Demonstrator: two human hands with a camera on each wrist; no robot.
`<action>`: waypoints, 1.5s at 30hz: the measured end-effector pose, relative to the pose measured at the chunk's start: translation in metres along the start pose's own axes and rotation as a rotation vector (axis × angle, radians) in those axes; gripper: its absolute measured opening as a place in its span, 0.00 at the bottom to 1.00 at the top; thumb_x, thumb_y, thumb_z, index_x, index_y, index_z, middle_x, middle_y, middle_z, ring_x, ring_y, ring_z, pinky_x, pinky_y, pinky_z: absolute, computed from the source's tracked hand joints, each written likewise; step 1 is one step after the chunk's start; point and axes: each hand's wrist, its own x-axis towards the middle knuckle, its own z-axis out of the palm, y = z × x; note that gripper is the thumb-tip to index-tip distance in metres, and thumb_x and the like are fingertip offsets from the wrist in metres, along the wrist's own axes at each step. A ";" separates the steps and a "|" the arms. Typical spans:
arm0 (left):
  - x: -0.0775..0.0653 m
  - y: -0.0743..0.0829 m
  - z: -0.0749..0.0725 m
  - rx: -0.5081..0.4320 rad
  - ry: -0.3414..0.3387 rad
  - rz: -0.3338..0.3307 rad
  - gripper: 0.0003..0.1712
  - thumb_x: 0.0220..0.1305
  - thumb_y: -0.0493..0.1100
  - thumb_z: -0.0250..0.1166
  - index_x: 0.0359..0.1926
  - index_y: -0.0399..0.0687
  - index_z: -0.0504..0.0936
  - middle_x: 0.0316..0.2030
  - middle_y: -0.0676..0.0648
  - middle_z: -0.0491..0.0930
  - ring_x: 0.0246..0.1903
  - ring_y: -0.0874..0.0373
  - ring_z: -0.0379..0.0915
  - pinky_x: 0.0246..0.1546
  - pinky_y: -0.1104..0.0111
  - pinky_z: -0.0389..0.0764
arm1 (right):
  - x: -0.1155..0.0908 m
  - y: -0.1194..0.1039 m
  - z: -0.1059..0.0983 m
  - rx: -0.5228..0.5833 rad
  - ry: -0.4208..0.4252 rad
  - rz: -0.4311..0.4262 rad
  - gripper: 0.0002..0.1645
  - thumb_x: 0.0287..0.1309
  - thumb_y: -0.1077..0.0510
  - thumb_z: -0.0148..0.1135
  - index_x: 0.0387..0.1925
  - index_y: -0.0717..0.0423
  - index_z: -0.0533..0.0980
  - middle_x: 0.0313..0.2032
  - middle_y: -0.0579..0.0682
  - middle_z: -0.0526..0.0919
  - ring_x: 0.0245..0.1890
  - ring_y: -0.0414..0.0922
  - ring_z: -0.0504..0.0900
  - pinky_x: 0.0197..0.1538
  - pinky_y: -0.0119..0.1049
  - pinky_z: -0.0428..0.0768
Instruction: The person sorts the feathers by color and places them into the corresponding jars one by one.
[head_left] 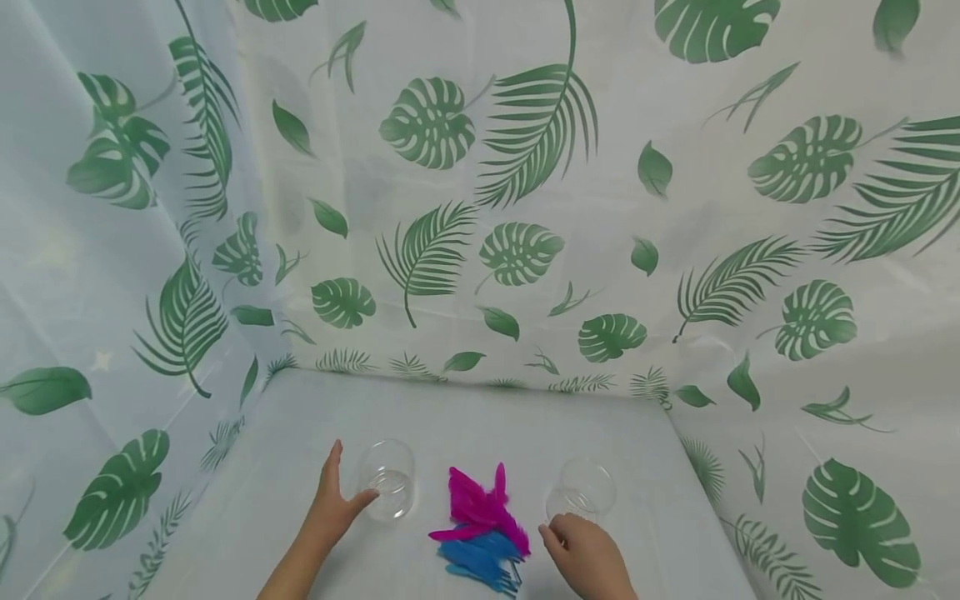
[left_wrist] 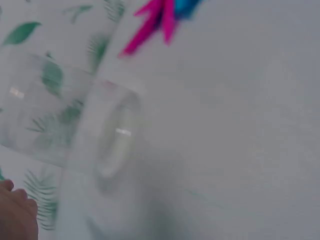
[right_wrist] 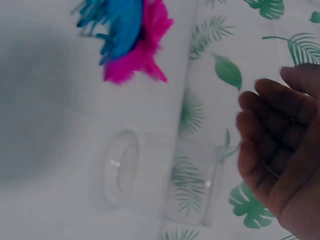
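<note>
Two clear cups stand upright on the white surface. Beside the left cup [head_left: 397, 462], my left hand [head_left: 330, 507] has its thumb and fingers spread wide; whether the thumb touches the cup I cannot tell. The right cup [head_left: 587, 482] stands just beyond my right hand [head_left: 588, 554], whose fingers are loosely bent with nothing in them; the right wrist view shows a gap between fingers and cup. Between the cups lies a heap of magenta feathers [head_left: 472, 500] and blue feathers [head_left: 480, 557]. Only part of the left hand [left_wrist: 16, 215] enters the left wrist view, which is blurred.
A leaf-printed white curtain [head_left: 525, 308] hangs behind the table and along both sides. The white tabletop [head_left: 315, 417] stretches from the hands back to the curtain's foot.
</note>
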 end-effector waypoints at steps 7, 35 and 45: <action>-0.001 -0.040 0.032 -0.017 0.022 0.047 0.73 0.48 0.55 0.78 0.78 0.43 0.33 0.73 0.29 0.52 0.72 0.30 0.51 0.69 0.38 0.56 | 0.021 0.013 0.050 -0.024 -0.248 0.007 0.25 0.52 0.45 0.72 0.47 0.55 0.79 0.42 0.52 0.83 0.44 0.52 0.82 0.50 0.58 0.81; 0.014 -0.044 0.053 0.028 0.049 0.059 0.68 0.45 0.55 0.80 0.75 0.38 0.46 0.68 0.29 0.62 0.69 0.32 0.58 0.70 0.42 0.59 | 0.072 0.031 0.109 -0.156 -0.013 -0.169 0.06 0.59 0.50 0.68 0.38 0.43 0.83 0.29 0.37 0.76 0.27 0.33 0.73 0.36 0.34 0.81; 0.015 -0.045 0.053 0.031 0.057 0.064 0.67 0.46 0.55 0.80 0.75 0.39 0.47 0.68 0.28 0.61 0.69 0.32 0.58 0.70 0.42 0.59 | 0.073 0.032 0.103 -0.050 -0.019 -0.206 0.07 0.61 0.49 0.66 0.39 0.43 0.85 0.29 0.35 0.79 0.28 0.31 0.74 0.37 0.32 0.82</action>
